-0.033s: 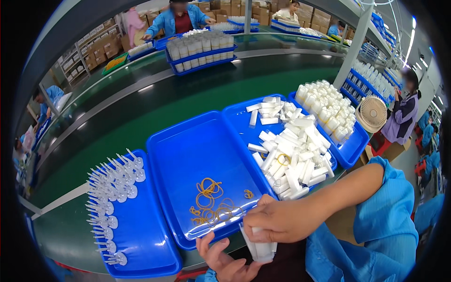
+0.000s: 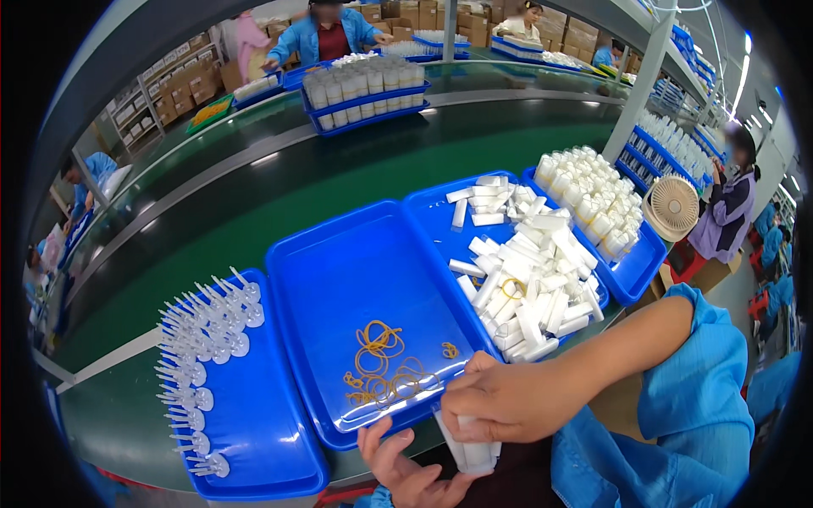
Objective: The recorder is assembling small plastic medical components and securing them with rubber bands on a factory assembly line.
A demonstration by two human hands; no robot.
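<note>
My right hand point(image 2: 500, 398) is closed over a bundle of white rectangular pieces point(image 2: 474, 457) in clear wrapping, at the front edge. Its fingers hide the bundle's upper end. Just below and left of it, my left hand point(image 2: 406, 466) is turned up with fingers spread, one fingertip by the bundle's lower end. Tan rubber bands point(image 2: 381, 364) lie loose and tangled in the blue tray point(image 2: 330, 271) in front of my hands. To the right, a second blue tray point(image 2: 432, 224) carries a heap of white wrapped pieces point(image 2: 533, 288).
At left, a blue tray point(image 2: 254, 423) holds rows of clear pieces with thin stems point(image 2: 212, 330). Banded white bundles point(image 2: 589, 199) fill a tray at right, near a beige fan point(image 2: 671, 206). Across the green belt point(image 2: 212, 203) stand stacked trays point(image 2: 364, 93); several people work around.
</note>
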